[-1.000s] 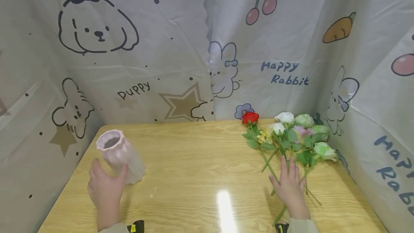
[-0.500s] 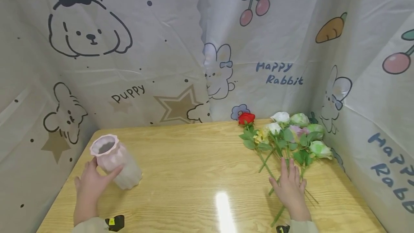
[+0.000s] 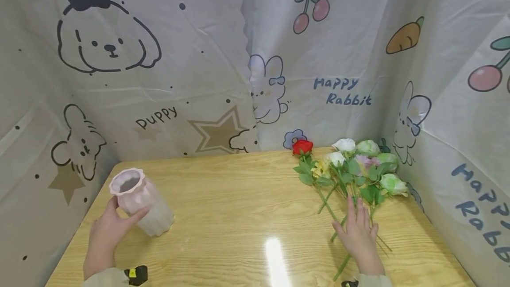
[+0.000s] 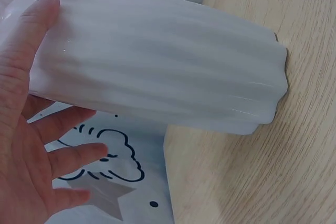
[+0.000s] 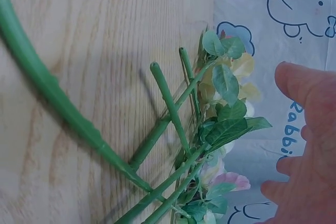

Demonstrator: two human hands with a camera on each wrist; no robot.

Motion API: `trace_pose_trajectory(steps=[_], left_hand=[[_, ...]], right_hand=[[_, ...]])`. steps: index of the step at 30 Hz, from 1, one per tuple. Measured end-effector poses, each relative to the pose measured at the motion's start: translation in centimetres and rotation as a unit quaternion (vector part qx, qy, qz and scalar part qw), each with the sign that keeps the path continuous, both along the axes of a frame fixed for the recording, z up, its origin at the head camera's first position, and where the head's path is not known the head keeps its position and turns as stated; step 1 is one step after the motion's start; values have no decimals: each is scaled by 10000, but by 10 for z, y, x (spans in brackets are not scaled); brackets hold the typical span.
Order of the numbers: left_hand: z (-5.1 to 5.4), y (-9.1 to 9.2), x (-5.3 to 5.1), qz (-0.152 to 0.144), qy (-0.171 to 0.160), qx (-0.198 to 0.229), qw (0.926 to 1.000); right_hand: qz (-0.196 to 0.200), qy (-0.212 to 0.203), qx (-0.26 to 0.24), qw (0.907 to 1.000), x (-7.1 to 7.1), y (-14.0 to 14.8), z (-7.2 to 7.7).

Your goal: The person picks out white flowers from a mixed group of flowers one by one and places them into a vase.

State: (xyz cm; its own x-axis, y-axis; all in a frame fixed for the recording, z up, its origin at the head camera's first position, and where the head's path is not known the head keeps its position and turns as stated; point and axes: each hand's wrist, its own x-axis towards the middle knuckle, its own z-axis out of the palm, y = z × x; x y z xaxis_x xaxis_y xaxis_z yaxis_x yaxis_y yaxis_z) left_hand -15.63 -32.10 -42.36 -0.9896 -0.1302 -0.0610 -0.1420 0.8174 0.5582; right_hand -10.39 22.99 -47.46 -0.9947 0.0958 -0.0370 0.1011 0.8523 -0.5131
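Observation:
The pale pink fluted vase (image 3: 149, 207) stands at the table's left, its scalloped mouth facing up. My left hand (image 3: 105, 234) holds it near the neck, thumb on the near side; in the left wrist view that hand (image 4: 23, 150) has its thumb across the vase (image 4: 157, 59), an index finger partly behind it and the other fingers spread. On the right lie artificial flowers: a red rose (image 3: 303, 147), white ones (image 3: 344, 145), green-white ones (image 3: 393, 184), a yellow one and a purple one. My right hand (image 3: 360, 236) is spread, palm down, over their green stems (image 5: 73, 106), holding none.
A light wooden table (image 3: 223, 198) has printed cloth (image 3: 199, 79) hanging behind it and along both sides. The flower heads reach the table's back right edge. Bright light reflects near the front middle of the table.
My left hand has moved left and up around the vase's neck, its fingers now against it. My right hand stays spread over the stems. The head view has shifted slightly.

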Motion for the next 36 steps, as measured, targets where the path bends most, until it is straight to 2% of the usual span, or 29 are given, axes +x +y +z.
trace_pose_trajectory(steps=[5,8,14,17,20,27,36], left_hand=[[2,-2,-1,-66,-198,159,9997],[4,-3,-3,-71,-324,139,9994],[5,-7,-3,-36,-571,13,9984],[5,-7,-2,-44,-601,25,9982],[5,-5,-2,-68,-622,65,9980],[4,-2,0,-32,-580,128,9982],[-1,3,0,-145,-177,664,9975]], right_hand=[[15,65,-68,10000,-2,2,-1],[48,172,68,9998,-8,6,-1],[-210,542,646,9962,-32,19,0],[-340,603,684,9953,-43,23,0],[-446,410,488,9970,-52,26,1],[-614,-612,383,9955,-61,30,5],[-737,-1097,417,9903,-61,34,2]])
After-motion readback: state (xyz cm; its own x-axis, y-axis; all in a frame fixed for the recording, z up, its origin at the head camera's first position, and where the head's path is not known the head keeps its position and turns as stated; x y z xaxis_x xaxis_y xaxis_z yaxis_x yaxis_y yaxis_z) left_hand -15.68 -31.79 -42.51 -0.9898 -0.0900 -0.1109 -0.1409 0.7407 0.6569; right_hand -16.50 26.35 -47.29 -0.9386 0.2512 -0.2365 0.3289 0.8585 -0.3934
